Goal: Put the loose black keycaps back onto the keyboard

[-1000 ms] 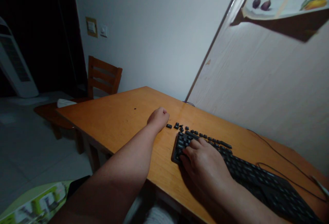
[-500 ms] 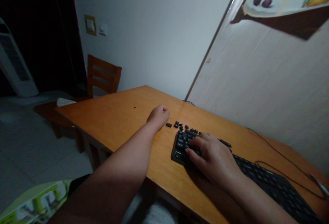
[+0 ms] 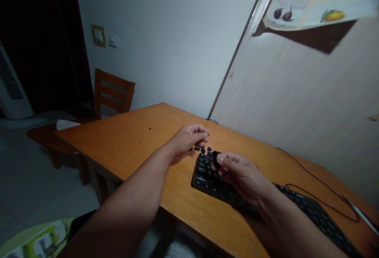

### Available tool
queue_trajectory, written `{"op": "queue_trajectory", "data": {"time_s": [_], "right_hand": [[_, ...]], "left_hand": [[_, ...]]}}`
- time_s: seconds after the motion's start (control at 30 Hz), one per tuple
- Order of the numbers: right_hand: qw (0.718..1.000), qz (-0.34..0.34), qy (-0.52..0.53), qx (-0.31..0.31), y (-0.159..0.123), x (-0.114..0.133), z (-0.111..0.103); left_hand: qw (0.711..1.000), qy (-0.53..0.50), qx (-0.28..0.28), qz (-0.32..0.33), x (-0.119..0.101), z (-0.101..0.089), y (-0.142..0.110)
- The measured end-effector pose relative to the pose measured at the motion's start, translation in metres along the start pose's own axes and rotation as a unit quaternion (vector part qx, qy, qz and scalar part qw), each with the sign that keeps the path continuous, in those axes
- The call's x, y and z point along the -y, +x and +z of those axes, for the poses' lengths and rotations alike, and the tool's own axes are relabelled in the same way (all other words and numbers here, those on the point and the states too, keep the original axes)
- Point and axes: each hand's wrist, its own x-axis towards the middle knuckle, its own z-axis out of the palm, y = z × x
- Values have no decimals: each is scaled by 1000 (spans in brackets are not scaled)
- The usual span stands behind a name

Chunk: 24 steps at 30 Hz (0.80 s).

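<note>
The right hand pinches a dark keycap (any legend unreadable) over the keyboard, partly hidden by that arm. The left hand curls its fingers near loose keycaps; whether they grip anything, I cannot tell.

Note a brown wooden slat-backed chair near the pale bluish wall. Find above it a tan-framed white switch and a plain white square plate. Spot a fruit-patterned sheet upper right, a tall white appliance far left.
</note>
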Motion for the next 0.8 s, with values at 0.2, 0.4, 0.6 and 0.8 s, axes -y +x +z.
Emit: {"op": "queue_trajectory", "data": {"time_s": [0.2,0.4,0.6,0.8], "right_hand": [[982,56,181,23,3,-1,-3],[976,70,206,32,6,-5,-4],[980,62,187,41,8,-9,-5],[985,52,161,39,7,-6,-1]], "left_hand": [[991,-39,125,-25,-8,1,-12],[976,-86,190,-69,-4,2,-14],[969,-94,215,-82,-1,2,-15],[972,-86,204,-82,0,0,-15]]}}
